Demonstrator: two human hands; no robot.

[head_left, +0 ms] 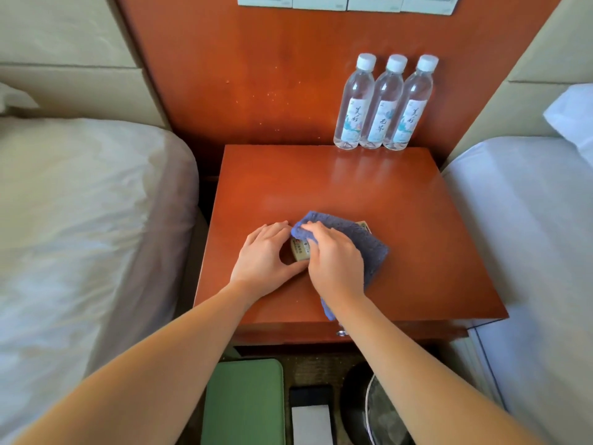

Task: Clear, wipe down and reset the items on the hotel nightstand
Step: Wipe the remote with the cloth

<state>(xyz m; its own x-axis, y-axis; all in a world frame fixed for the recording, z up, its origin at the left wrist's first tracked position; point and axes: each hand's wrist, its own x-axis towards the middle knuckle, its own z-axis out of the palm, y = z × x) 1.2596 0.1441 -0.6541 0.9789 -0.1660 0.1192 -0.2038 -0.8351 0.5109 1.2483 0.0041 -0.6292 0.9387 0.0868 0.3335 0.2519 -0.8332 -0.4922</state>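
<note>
Three water bottles (354, 104) (383, 106) (412, 107), one blue cloth (369, 245), one printed card (300, 252), one nightstand (353, 187), two hands (266, 255) (337, 261).

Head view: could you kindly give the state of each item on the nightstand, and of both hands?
water bottles: capped, upright, side by side.
blue cloth: draped over the small item.
small item: mostly hidden under the cloth.
left hand: holds the small item.
right hand: grips the blue cloth.

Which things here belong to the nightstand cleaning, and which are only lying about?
Job: nightstand, cloth, small item partly under it, bottles, left hand, right hand.
Lying about: beds, bin, green case, wall switches.
</note>
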